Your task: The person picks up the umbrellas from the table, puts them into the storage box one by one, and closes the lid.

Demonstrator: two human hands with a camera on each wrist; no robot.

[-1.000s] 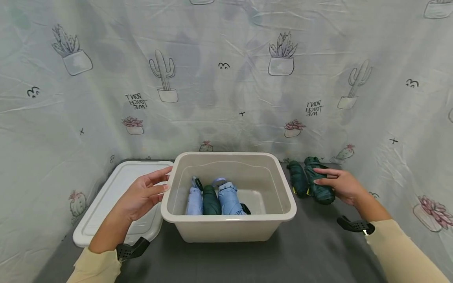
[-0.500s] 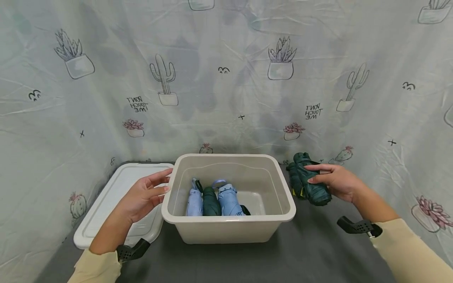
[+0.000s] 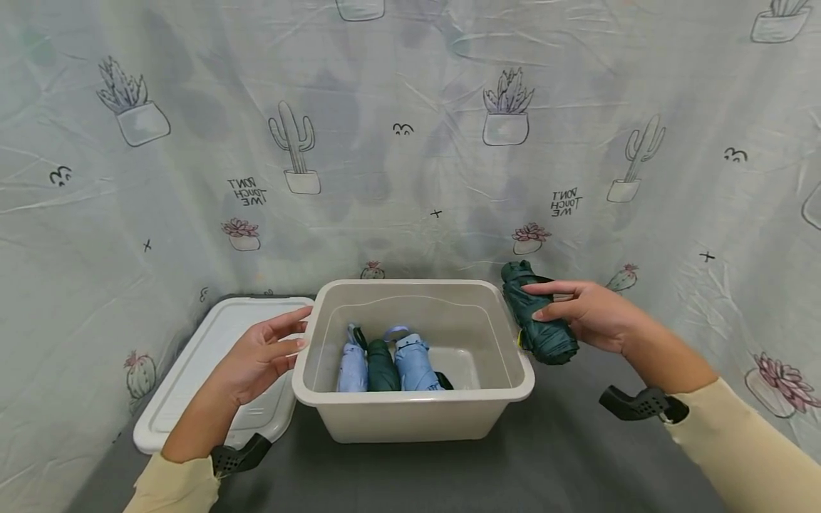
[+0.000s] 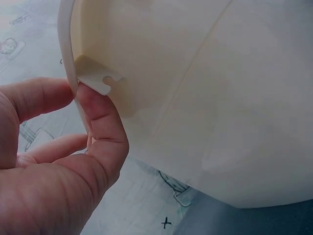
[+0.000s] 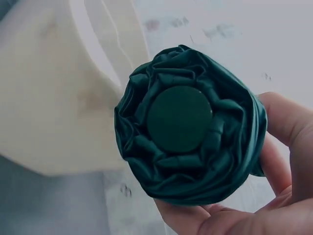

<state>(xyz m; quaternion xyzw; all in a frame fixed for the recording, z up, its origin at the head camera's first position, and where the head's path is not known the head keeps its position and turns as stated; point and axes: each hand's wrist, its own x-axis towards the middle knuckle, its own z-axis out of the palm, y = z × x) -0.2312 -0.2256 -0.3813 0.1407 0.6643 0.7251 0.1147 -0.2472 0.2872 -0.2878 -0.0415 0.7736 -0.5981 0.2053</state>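
Note:
My right hand (image 3: 593, 313) grips a rolled dark green folding umbrella (image 3: 535, 310) beside the right end of a beige plastic storage box (image 3: 417, 420). In the right wrist view the umbrella's round end (image 5: 180, 120) faces the camera, with fingers and thumb around its side. The smaller green umbrella seen earlier behind it is hidden. My left hand (image 3: 259, 356) pinches the box's left rim (image 4: 66, 44) between thumb and finger. Inside the box lie a pale lavender umbrella (image 3: 353, 367), a dark green umbrella (image 3: 383, 367) and a light blue umbrella (image 3: 415, 362), side by side.
A white lid (image 3: 224, 342) lies left of the box, partly under my left forearm. The dark grey table (image 3: 398, 477) meets a cactus-print curtain (image 3: 398, 171) right behind the box. Each wrist wears a black band (image 3: 641, 405).
My right hand has lifted the larger green umbrella and carried it left toward the box, across the smaller one. The left hand stays at the rim.

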